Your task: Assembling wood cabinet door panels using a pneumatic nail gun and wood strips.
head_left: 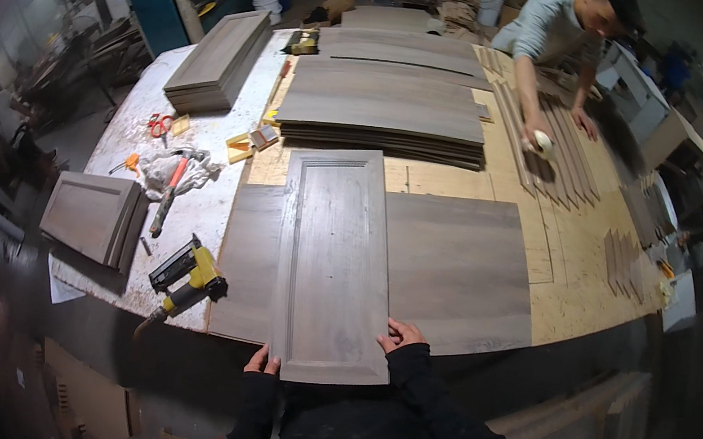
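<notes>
Between my hands lies a grey-brown wooden cabinet door (331, 262) with a raised frame and a sunken middle. Its near end sticks out past the table's front edge. My left hand (263, 361) grips the near left corner, fingertips on the frame. On the right long side, close to the near end, my right hand (400, 336) holds the edge with the thumb on top. Underneath is a wide flat grey-brown panel (462, 272), showing on both sides of the door. A yellow and black nail gun (196, 276) rests on the table left of the door.
Behind the door is a stack of flat panels (387, 102). Door stacks stand at the far left (221, 59) and near left (88, 217). A hammer (169, 192), white crumpled plastic (191, 170) and red scissors (158, 126) lie left. A co-worker (548, 31) wipes wooden strips (562, 151) at the far right.
</notes>
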The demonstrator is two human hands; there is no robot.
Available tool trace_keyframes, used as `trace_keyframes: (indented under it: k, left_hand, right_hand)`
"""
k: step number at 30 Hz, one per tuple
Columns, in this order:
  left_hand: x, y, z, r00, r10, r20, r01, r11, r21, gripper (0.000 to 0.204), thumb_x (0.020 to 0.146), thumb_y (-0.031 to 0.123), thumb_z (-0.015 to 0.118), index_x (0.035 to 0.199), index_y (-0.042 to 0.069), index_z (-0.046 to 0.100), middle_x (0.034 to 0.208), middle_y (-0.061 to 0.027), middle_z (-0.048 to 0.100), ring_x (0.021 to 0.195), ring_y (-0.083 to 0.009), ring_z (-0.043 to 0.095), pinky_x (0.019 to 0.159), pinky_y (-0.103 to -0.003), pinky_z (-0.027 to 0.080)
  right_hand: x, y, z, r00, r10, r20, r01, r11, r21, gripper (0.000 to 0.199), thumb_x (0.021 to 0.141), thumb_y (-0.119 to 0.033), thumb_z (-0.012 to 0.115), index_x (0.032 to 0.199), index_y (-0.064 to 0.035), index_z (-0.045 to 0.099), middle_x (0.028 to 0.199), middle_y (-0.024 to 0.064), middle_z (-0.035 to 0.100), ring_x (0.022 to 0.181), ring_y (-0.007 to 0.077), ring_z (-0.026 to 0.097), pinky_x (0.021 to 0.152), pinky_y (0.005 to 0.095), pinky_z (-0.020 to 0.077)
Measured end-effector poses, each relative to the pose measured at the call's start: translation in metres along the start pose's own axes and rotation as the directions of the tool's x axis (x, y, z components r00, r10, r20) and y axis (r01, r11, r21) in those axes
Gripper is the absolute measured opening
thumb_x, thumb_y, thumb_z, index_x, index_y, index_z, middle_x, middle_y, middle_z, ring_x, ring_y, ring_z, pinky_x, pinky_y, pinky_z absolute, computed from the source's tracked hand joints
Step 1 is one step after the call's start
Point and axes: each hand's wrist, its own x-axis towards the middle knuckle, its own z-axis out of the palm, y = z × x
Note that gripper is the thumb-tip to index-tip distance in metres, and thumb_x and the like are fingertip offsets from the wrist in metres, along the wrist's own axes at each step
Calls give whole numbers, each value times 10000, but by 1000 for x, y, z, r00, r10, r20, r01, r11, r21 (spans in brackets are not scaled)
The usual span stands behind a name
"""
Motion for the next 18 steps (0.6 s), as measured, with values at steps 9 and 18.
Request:
trace_keyframes:
  k: [9, 18]
  left_hand:
    - [-21, -42, -15, 976, 139, -168, -118, 984, 132, 295, 758, 32, 589, 1038, 8, 501, 901, -101, 589, 806, -130, 561, 695, -276, 463]
    - [-14, -53, -16, 845, -371, 386, 452, 880, -143, 350, 826, 300, 575, 1026, 13, 555, 923, 11, 598, 862, -84, 529, 776, -223, 393]
  right_hand:
    - [2, -11, 5, 956, -208, 207, 186, 975, 119, 423, 663, -117, 686, 1061, -39, 566, 938, 137, 558, 762, 180, 593, 689, 284, 483]
    - [-26, 62, -11, 932, 78, 354, -29, 989, -144, 423, 766, -165, 618, 1154, -77, 473, 952, 147, 547, 829, 208, 533, 745, 338, 428]
